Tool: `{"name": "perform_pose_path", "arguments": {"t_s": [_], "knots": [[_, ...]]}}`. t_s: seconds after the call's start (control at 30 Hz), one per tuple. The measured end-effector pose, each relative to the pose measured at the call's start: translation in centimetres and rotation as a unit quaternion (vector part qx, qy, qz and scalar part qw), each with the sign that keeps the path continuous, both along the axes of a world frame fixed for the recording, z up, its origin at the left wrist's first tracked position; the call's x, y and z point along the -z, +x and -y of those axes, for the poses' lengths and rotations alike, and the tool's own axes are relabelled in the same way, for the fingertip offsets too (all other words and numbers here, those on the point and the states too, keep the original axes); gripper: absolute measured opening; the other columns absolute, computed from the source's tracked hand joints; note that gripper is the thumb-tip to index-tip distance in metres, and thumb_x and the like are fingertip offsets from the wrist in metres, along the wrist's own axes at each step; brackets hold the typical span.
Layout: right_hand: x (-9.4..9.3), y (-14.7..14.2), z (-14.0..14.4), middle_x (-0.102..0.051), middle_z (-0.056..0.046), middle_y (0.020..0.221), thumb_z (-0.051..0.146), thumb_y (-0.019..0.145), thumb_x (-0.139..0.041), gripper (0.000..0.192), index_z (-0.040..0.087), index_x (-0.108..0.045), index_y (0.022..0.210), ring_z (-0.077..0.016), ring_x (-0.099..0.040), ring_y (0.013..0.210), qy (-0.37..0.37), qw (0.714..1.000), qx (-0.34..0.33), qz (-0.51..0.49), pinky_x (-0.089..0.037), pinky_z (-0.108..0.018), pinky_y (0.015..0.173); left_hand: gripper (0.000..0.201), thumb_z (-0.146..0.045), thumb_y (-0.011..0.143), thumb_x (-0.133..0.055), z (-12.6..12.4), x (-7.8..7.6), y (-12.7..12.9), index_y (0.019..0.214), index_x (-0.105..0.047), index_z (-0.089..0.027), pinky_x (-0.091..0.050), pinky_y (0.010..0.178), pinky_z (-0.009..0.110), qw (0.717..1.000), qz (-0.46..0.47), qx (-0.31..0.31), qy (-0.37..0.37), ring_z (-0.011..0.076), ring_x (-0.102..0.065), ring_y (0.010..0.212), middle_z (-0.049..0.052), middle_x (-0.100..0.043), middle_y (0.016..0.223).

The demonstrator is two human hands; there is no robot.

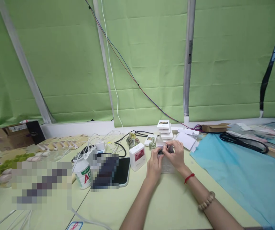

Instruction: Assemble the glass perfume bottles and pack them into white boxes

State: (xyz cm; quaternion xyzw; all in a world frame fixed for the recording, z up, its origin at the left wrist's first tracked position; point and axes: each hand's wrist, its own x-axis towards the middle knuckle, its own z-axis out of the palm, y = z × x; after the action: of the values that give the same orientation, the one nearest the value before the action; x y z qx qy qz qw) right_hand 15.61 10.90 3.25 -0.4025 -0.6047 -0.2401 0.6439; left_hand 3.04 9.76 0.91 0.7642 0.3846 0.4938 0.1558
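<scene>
Where both hands meet, fingers (164,152) curled round a small dark object (161,151).

- Light is soft and even, bright without harsh spots; daylight filters through the green blinds (147,64) across the upper frame and tints the scene greenish.
- Shadows on the tabletop (166,204) are faint, only a weak one under the forearms at lower centre.
- Wide-angle distortion bends the window frame bars (22,60) at upper left, leaning them inward.
- Two pixelated patches sit at lower left.
- Small objects at centre look soft, with fine detail lost.
</scene>
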Motion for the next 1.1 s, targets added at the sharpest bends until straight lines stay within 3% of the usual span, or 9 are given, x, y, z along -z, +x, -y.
{"name": "perform_pose_path", "arguments": {"t_s": [0.23,0.47,0.7,1.1], "knots": [[0.1,-0.2,0.1,-0.055,0.001,0.070,0.012,0.066,-0.054,0.016,0.020,-0.041,0.067,-0.0163,-0.051,0.071,-0.046,0.999,-0.006,-0.008,-0.035,-0.032,0.071,0.031,-0.031,0.092,-0.031,-0.2,0.1,0.1,0.121,-0.038,-0.024,-0.044,0.083,0.031,1.000,-0.001,-0.009,-0.013,0.0186,-0.052,0.108,0.007,-0.049,0.122],[0.5,0.0,0.0,-0.055,-0.002,0.081,0.018,0.072,-0.055,0.011,0.020,-0.048,0.063,-0.0178,-0.051,0.079,-0.053,0.998,-0.024,0.013,-0.035,-0.034,0.076,0.033,-0.031,0.090,-0.036,-0.4,0.2,-0.1,0.122,-0.040,-0.024,-0.043,0.086,0.031,0.999,0.028,0.001,-0.018,0.0181,-0.051,0.110,0.007,-0.049,0.126],[0.9,0.0,0.4,-0.057,-0.004,0.086,0.019,0.074,-0.055,0.015,0.020,-0.053,0.059,-0.0195,-0.049,0.082,-0.057,0.997,-0.021,0.040,-0.035,-0.035,0.073,0.042,-0.039,0.086,-0.043,-0.7,0.4,-0.6,0.125,-0.034,-0.026,-0.046,0.076,0.032,0.998,0.029,-0.007,-0.059,0.0169,-0.058,0.084,0.005,-0.055,0.111],[0.8,0.7,0.0,-0.057,-0.004,0.082,0.018,0.074,-0.057,0.024,0.019,-0.054,0.050,-0.0178,-0.048,0.076,-0.046,0.999,0.018,0.022,-0.035,-0.035,0.070,0.036,-0.033,0.089,-0.039,-0.4,-0.2,-0.3,0.124,-0.035,-0.024,-0.044,0.080,0.031,0.999,-0.023,-0.036,-0.033,0.0194,-0.055,0.106,0.008,-0.050,0.124]]}}
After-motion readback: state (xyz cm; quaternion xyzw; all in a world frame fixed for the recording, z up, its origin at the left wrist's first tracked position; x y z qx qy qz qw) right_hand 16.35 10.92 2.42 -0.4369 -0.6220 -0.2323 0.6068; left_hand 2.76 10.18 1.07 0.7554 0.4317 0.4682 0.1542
